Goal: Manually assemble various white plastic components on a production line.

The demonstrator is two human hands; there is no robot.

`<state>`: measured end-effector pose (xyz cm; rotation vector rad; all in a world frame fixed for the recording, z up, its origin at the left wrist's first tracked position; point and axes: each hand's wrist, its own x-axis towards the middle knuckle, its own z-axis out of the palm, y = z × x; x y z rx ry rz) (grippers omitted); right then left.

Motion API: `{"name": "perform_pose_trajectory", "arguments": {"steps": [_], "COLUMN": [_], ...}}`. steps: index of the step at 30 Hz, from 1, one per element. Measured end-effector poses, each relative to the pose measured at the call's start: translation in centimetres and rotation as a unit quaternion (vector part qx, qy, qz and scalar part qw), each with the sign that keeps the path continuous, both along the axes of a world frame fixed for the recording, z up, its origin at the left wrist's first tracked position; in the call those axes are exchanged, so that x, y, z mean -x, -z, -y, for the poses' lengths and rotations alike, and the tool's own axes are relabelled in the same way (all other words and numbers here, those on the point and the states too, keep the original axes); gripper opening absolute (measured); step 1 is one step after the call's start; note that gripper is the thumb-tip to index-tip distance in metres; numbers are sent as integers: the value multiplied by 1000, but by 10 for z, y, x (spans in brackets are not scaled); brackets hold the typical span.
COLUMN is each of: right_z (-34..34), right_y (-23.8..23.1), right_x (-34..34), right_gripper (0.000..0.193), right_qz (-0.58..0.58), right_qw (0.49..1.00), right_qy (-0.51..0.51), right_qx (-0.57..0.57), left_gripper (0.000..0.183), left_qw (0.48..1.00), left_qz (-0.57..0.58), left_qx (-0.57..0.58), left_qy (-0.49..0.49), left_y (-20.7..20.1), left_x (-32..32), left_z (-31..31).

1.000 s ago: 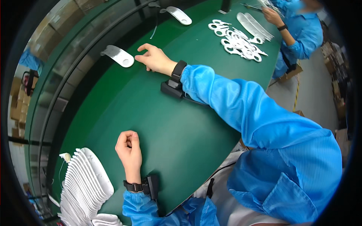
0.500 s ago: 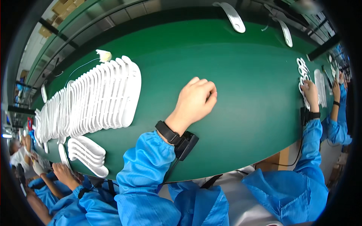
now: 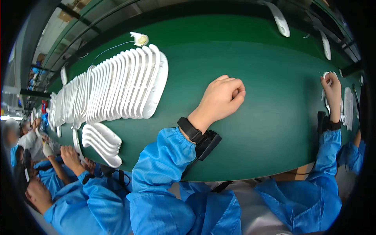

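Left hand (image 3: pixel 221 98) is curled up, nothing showing in it; right hand (image 3: pixel 333 93) has bent fingers, a white ringed piece (image 3: pixel 325 74) at their tips, maybe gripped, I can't tell; left of left hand, white curved parts (image 3: pixel 159 88) line up, likely because their shapes match.

Green worktop (image 3: pixel 274 125) fills most of the view. Dark metal rails (image 3: pixel 102 28) run behind it, dark post (image 3: pixel 351 69) at far right. Brown cartons (image 3: pixel 65 16) upper left, small; bright white light (image 3: pixel 11 118) at left rim; tan panel (image 3: pixel 302 172) below near edge, right.
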<state>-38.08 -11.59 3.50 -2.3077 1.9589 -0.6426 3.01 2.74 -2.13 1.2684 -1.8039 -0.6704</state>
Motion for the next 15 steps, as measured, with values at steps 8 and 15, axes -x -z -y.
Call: {"name": "perform_pose_trajectory", "arguments": {"steps": [8,15], "right_z": [-73,-75], "right_y": [32,30], "right_x": [-167,-138], "right_gripper": [34,35], "right_qz": [222,290], "right_qw": [869,809], "right_qy": [-385,-376], "right_qx": [-216,-347], "left_gripper": [9,19], "left_qw": [994,991], "left_qz": [-41,55], "left_qx": [-44,-23], "left_qy": [-95,-119], "left_y": [5,-3], "left_x": [-2,33], "left_z": [4,20]}}
